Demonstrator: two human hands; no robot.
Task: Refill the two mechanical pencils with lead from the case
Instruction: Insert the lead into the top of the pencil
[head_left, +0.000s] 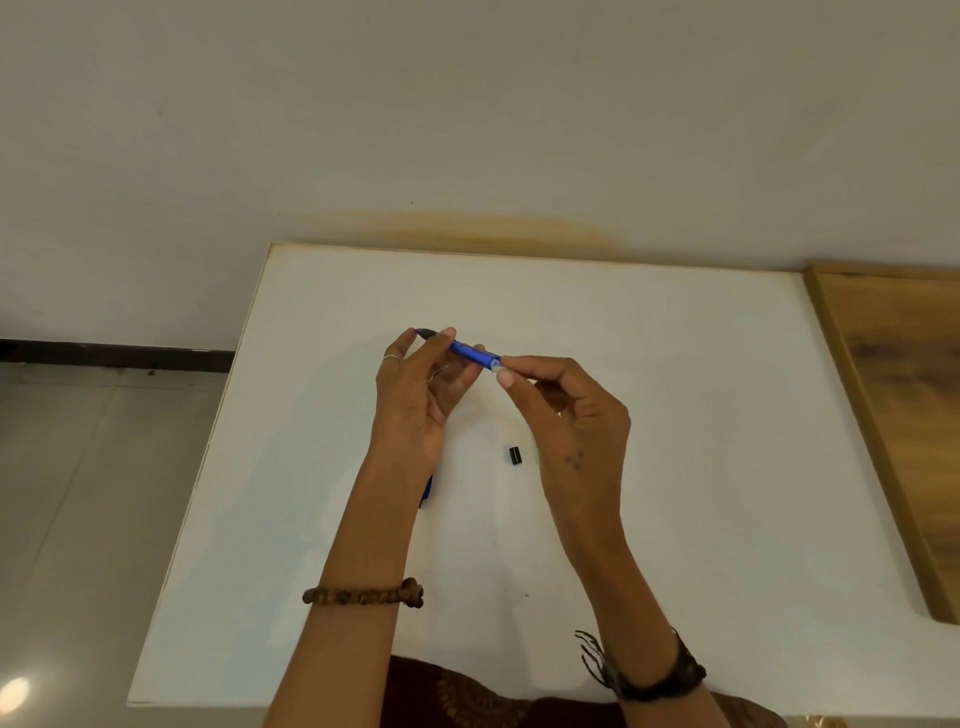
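My left hand (415, 395) holds a blue mechanical pencil (475, 355) above the white table (675, 415), its black tip end pointing left past my fingers. My right hand (566, 410) pinches at the pencil's open right end with thumb and forefinger; whether a lead is between them is too small to tell. A small black piece (514, 453), perhaps a cap, lies on the table between my wrists. A second blue pencil (427, 491) lies on the table, mostly hidden behind my left forearm. The lead case is not clearly visible.
A wooden board (893, 405) lies along the table's right side. The table's far edge meets a pale wall (467, 130). Tiled floor (93, 493) is at the left. Bracelets sit on both wrists.
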